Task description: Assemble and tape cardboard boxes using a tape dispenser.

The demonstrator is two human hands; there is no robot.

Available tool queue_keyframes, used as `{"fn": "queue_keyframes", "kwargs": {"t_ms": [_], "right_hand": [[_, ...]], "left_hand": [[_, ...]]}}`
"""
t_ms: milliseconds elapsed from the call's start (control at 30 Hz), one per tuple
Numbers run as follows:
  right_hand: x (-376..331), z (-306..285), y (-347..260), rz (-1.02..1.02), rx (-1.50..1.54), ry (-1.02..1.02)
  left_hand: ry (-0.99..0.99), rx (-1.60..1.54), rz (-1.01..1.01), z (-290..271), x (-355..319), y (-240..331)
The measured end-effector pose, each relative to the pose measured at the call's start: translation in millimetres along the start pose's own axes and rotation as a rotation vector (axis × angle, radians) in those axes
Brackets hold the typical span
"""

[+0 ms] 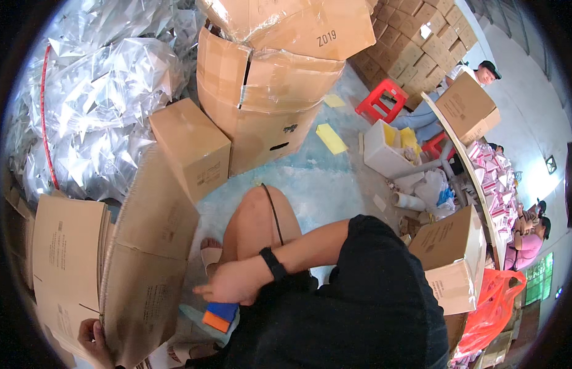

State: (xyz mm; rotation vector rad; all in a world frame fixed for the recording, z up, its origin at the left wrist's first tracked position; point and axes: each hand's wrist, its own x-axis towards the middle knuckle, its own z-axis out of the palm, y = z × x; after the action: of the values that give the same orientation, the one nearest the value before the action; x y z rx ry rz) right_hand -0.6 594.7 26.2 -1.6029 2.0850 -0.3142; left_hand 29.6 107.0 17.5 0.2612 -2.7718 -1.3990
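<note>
At the lower left, my left hand (94,343) grips the near lower edge of a flattened cardboard carton (147,270). The carton stands on edge and leans beside a stack of flat cartons (69,258). My right hand (232,284), with a black band at the wrist, is in front of my bent knee. One finger points left, and the others curl out of sight. A blue-and-orange object (217,321) sticks out below that hand and appears to be in its grasp. Its kind is not clear.
Ahead stand a closed carton (190,147) and a large taped carton (267,107). Clear plastic wrapping (107,92) piles up at left. On the right are a white bin (384,150), a red stool (382,100), a carton (452,258) and a long table (476,178) with people beyond.
</note>
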Motion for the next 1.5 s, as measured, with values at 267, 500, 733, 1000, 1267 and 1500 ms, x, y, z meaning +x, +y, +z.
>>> {"fn": "queue_keyframes", "kwargs": {"t_ms": [267,500,733,1000,1267,1500], "right_hand": [[42,-43,-21,-0.184,0.127,0.634],[64,-59,3,0.021,0.089,0.621],[55,-21,-1,-0.001,0.128,0.619],[49,-1,-19,0.136,0.137,0.454],[18,-22,-2,-0.061,0.208,0.528],[-37,-43,2,0.029,0.255,0.535]], "left_hand": [[-0.177,-0.192,-0.023,35,-20,11],[-0.569,0.161,0.024,42,-38,100],[-0.518,0.105,-0.22,36,-41,118],[-0.416,0.323,-0.035,28,-6,90],[-0.172,0.489,0.2,11,-29,63],[-0.411,0.381,-0.216,-26,-71,90]]}}
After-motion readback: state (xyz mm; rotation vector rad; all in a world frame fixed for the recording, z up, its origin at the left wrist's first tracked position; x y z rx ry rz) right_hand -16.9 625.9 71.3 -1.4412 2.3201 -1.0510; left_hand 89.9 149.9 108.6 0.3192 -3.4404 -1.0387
